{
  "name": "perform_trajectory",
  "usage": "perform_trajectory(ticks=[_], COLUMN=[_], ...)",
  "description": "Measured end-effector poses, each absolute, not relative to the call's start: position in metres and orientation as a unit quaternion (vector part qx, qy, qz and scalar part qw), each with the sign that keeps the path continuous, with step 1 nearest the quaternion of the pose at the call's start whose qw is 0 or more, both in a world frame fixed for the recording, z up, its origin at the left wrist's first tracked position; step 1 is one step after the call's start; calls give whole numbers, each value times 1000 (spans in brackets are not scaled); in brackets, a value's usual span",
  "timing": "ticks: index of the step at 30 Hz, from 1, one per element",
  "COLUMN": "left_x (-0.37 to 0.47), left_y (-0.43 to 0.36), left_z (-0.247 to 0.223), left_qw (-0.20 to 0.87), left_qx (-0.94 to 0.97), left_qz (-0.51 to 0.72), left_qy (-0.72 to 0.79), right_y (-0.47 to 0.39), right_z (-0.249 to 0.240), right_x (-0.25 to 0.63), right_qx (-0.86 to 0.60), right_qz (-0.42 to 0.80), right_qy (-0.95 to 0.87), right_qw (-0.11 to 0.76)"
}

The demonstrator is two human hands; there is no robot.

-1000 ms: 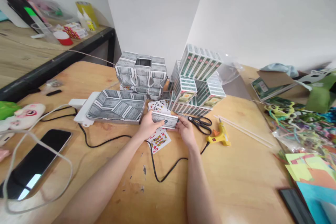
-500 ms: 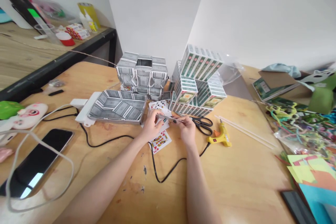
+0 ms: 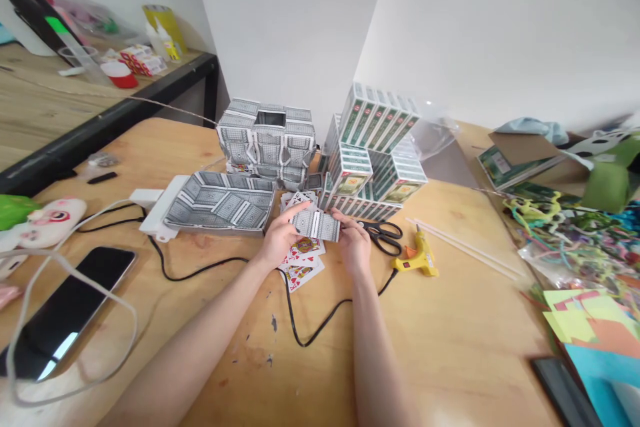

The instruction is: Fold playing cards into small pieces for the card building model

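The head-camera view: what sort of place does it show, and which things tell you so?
Probably a craft workspace: a yellow plastic glue gun and black-handled scissors lie on the light-brown wooden table, close to the held grey-patterned playing cards.

Bright, soft light; white glare marks the phone (image 3: 65, 315), the table (image 3: 450, 347) shines at lower left, and outer edges look stretched, blurry.

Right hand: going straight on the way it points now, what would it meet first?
Past the card strip it holds, the right hand would probably meet the lowest row of stacked boxes. The scissors lie close beside that line; with depth unclear, it might brush them first.
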State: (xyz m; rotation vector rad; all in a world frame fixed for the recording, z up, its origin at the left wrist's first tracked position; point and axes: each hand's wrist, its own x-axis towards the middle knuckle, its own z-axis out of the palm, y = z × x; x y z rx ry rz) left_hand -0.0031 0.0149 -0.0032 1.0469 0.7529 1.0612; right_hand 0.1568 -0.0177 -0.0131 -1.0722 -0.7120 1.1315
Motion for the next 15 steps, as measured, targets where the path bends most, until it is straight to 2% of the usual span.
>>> perform_trajectory(ticks=[7,15], left_x=[0,-2], left_y=[13,13], left_z=[-4,-8], left_qw=[618,460], left_qx=[527,672], left_qz=[452,393], left_qy=[369,428], right_y=[-18,-20], right_z=[-12,-16], right_x=[144,148], right_qx=[-463,-503], right_qz=[524,513], right_qy=[-332,-390], right_qw=[633,576])
